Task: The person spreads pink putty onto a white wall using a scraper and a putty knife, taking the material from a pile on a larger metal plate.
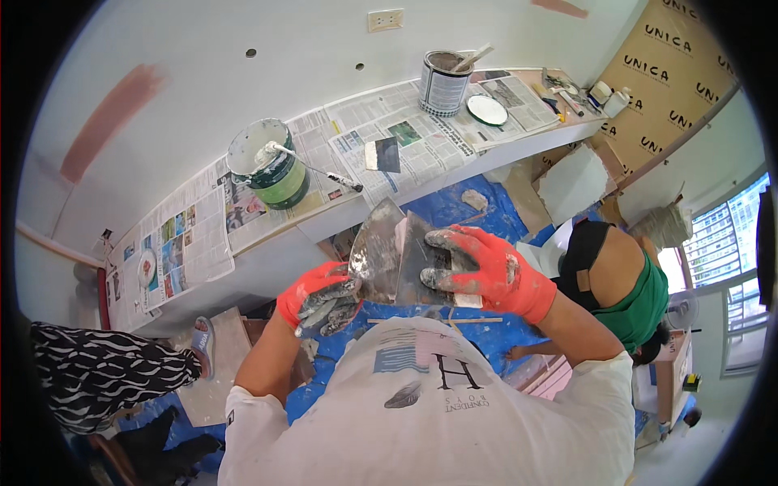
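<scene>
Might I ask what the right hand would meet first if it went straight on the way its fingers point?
Probably the lighter metal blade at the left hand, just past the dark blade the right hand holds, though depth there is unclear.

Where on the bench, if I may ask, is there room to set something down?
On the newspaper between the dark square blade and the round white lid, and left of the green bucket. It is crowded at the right end among loose tools, and between the left hand and right hand, where metal blades fill the gap.
</scene>
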Motion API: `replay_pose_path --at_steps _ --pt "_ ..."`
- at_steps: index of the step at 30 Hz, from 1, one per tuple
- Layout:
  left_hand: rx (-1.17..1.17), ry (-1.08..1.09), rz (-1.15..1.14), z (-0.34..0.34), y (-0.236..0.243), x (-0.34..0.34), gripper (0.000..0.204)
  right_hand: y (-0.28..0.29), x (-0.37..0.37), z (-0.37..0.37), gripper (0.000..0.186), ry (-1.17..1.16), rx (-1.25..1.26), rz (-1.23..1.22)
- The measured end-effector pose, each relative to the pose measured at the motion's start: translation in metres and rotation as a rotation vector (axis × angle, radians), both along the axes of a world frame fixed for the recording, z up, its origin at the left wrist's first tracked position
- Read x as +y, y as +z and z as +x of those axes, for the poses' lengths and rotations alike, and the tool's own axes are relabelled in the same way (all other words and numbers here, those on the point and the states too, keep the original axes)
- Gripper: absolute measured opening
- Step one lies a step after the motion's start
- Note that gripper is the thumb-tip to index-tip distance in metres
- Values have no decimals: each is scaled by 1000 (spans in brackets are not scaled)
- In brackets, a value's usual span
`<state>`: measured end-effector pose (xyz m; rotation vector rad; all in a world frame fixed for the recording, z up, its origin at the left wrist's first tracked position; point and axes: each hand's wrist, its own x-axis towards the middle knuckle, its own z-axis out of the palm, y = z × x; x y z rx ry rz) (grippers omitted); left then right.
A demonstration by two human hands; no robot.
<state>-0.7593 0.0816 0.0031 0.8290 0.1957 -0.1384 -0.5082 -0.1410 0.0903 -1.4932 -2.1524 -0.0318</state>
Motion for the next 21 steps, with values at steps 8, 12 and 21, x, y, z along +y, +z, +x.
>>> replay_pose_path --at_steps 8,12,21 --pt "86 106 105 4 -8 -12 28 -28 -2 23 62 -118 22 -48" --pt "-17 127 -214 5 -24 -15 35 -45 -12 45 60 -204 -282 -199" --pt "-28 375 1547 57 -19 -50 33 -76 32 -22 37 -615 99 389"
